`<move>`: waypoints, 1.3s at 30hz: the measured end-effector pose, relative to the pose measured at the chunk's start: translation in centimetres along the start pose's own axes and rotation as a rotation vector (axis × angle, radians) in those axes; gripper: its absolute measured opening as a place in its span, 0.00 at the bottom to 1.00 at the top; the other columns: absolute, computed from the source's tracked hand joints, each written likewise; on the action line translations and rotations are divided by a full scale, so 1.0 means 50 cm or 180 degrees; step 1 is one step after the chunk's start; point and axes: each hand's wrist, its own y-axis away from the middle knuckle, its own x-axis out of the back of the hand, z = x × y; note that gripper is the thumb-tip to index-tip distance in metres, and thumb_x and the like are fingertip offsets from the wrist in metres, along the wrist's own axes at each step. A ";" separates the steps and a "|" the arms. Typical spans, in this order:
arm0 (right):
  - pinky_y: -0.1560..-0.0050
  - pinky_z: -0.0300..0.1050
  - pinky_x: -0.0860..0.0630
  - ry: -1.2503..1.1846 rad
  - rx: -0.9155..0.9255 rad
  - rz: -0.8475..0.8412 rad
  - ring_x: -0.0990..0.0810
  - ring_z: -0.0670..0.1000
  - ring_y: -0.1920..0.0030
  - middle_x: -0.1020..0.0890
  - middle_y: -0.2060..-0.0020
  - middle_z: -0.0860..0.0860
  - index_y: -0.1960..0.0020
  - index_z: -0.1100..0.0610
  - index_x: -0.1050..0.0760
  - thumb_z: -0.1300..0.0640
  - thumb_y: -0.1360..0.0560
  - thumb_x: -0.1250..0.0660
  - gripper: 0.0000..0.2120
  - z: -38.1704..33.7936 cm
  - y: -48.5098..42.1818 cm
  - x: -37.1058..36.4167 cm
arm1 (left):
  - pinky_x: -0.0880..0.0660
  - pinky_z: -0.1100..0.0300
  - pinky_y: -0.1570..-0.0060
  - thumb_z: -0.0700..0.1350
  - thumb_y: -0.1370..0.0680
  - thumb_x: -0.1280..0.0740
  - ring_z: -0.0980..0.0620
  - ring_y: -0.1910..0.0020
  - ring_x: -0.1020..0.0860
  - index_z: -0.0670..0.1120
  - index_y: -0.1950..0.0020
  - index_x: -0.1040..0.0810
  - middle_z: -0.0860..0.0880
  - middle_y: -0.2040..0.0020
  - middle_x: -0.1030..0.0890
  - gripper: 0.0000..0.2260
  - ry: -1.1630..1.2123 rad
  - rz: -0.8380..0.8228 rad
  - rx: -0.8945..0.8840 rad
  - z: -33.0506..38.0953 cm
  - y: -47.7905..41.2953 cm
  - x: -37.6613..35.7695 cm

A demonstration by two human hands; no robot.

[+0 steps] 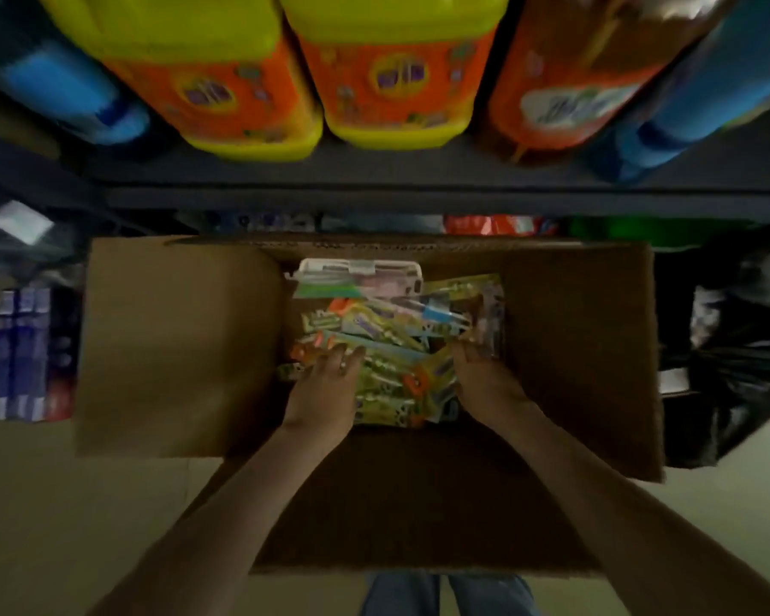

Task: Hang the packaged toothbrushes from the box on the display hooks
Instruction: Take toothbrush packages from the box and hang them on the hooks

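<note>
Inside the box [174,349] I see the left hand [330,389] flat, fingers straight, on the toothbrush packs [392,384]. The right hand [481,375] touches them nearer the box's right wall, and I cannot tell its grip.

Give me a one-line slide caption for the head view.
Restocking: left hand and right hand inside the open cardboard box, at the packaged toothbrushes, below shelved yellow jugs.
</note>
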 end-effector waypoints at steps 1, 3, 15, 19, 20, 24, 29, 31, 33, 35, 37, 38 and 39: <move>0.36 0.54 0.29 -0.0050 -0.0035 0.0017 0.40 0.58 0.27 0.41 0.26 0.56 0.22 0.55 0.52 0.65 0.21 0.41 0.32 0.000 -0.031 -0.014 | 0.36 0.49 0.29 0.40 0.20 0.38 0.43 0.23 0.48 0.53 0.21 0.53 0.47 0.22 0.50 0.33 0.0034 -0.0038 0.0043 0.000 -0.025 -0.021; 0.33 0.52 0.33 -0.0137 -0.0041 0.0262 0.40 0.57 0.27 0.41 0.26 0.55 0.22 0.56 0.53 0.65 0.21 0.39 0.34 -0.005 -0.084 -0.033 | 0.38 0.47 0.28 0.40 0.20 0.37 0.42 0.23 0.51 0.53 0.21 0.55 0.47 0.21 0.52 0.35 0.0029 -0.0065 0.0091 0.000 -0.066 -0.058; 0.34 0.52 0.38 -0.0283 0.0118 0.1315 0.39 0.59 0.30 0.41 0.27 0.56 0.22 0.57 0.56 0.56 0.24 0.32 0.42 -0.080 -0.332 -0.058 | 0.42 0.55 0.28 0.45 0.19 0.40 0.47 0.23 0.49 0.48 0.21 0.52 0.47 0.21 0.51 0.31 0.1044 0.0511 0.0153 -0.050 -0.176 -0.159; 0.41 0.55 0.33 -0.0089 -0.0108 0.1652 0.32 0.62 0.37 0.31 0.35 0.59 0.25 0.58 0.43 0.59 0.30 0.27 0.40 -0.088 -0.346 -0.078 | 0.42 0.56 0.29 0.44 0.19 0.39 0.48 0.22 0.50 0.49 0.21 0.51 0.47 0.21 0.50 0.30 0.1220 0.0704 0.0349 -0.061 -0.179 -0.169; 0.44 0.55 0.31 0.0062 -0.0115 0.1797 0.29 0.62 0.41 0.28 0.39 0.60 0.28 0.58 0.38 0.60 0.34 0.25 0.39 -0.089 -0.349 -0.081 | 0.43 0.57 0.28 0.44 0.19 0.40 0.49 0.22 0.50 0.49 0.21 0.51 0.47 0.21 0.50 0.30 0.1218 0.0737 0.0370 -0.062 -0.180 -0.170; 0.52 0.53 0.27 0.0154 0.0317 0.1935 0.26 0.63 0.47 0.24 0.47 0.61 0.36 0.60 0.30 0.67 0.37 0.26 0.31 -0.090 -0.354 -0.090 | 0.44 0.55 0.28 0.43 0.19 0.40 0.47 0.23 0.51 0.49 0.21 0.54 0.46 0.21 0.52 0.31 0.1060 0.0819 0.0434 -0.058 -0.183 -0.169; 0.59 0.49 0.24 0.0337 0.1288 0.2576 0.23 0.60 0.57 0.21 0.61 0.60 0.48 0.63 0.25 0.72 0.41 0.28 0.22 -0.081 -0.335 -0.104 | 0.44 0.53 0.29 0.42 0.19 0.39 0.44 0.24 0.48 0.50 0.21 0.57 0.44 0.22 0.52 0.33 0.0788 0.0849 0.0412 -0.050 -0.179 -0.157; 0.55 0.51 0.26 0.0291 0.1728 0.2883 0.28 0.59 0.54 0.22 0.60 0.60 0.48 0.61 0.29 0.71 0.35 0.36 0.16 -0.078 -0.313 -0.109 | 0.47 0.52 0.27 0.41 0.20 0.37 0.43 0.24 0.48 0.50 0.21 0.57 0.43 0.22 0.52 0.35 0.0632 0.1028 0.0344 -0.052 -0.177 -0.150; 0.54 0.51 0.27 0.0186 0.2052 0.2885 0.31 0.56 0.53 0.22 0.59 0.60 0.48 0.59 0.32 0.68 0.31 0.44 0.13 -0.071 -0.283 -0.113 | 0.54 0.50 0.25 0.42 0.21 0.37 0.43 0.23 0.52 0.50 0.21 0.60 0.44 0.22 0.54 0.38 0.0367 0.1119 0.0289 -0.057 -0.177 -0.138; 0.54 0.47 0.30 0.0102 0.2263 0.2717 0.31 0.55 0.54 0.23 0.59 0.59 0.49 0.59 0.30 0.67 0.30 0.45 0.12 -0.065 -0.255 -0.117 | 0.58 0.48 0.25 0.45 0.22 0.36 0.45 0.23 0.54 0.51 0.21 0.61 0.45 0.22 0.53 0.39 0.0142 0.0952 0.0301 -0.069 -0.187 -0.127; 0.53 0.45 0.34 0.0085 0.2358 0.2469 0.31 0.54 0.53 0.23 0.57 0.58 0.47 0.60 0.28 0.64 0.29 0.44 0.12 -0.060 -0.245 -0.120 | 0.51 0.47 0.26 0.47 0.20 0.38 0.44 0.24 0.46 0.49 0.22 0.49 0.44 0.23 0.43 0.31 -0.0034 0.0519 0.0251 -0.082 -0.202 -0.118; 0.53 0.44 0.34 0.0029 0.2408 0.2266 0.31 0.54 0.52 0.23 0.55 0.57 0.45 0.60 0.29 0.62 0.27 0.43 0.12 -0.056 -0.246 -0.122 | 0.44 0.48 0.28 0.46 0.19 0.40 0.43 0.27 0.39 0.48 0.24 0.42 0.44 0.26 0.36 0.24 -0.0132 0.0268 0.0239 -0.087 -0.207 -0.120; 0.52 0.42 0.34 -0.0089 0.2431 0.2000 0.31 0.53 0.50 0.24 0.53 0.56 0.43 0.58 0.30 0.57 0.25 0.43 0.12 -0.052 -0.247 -0.122 | 0.37 0.48 0.32 0.44 0.19 0.42 0.42 0.30 0.35 0.47 0.27 0.37 0.43 0.29 0.33 0.20 -0.0190 0.0066 0.0254 -0.090 -0.210 -0.121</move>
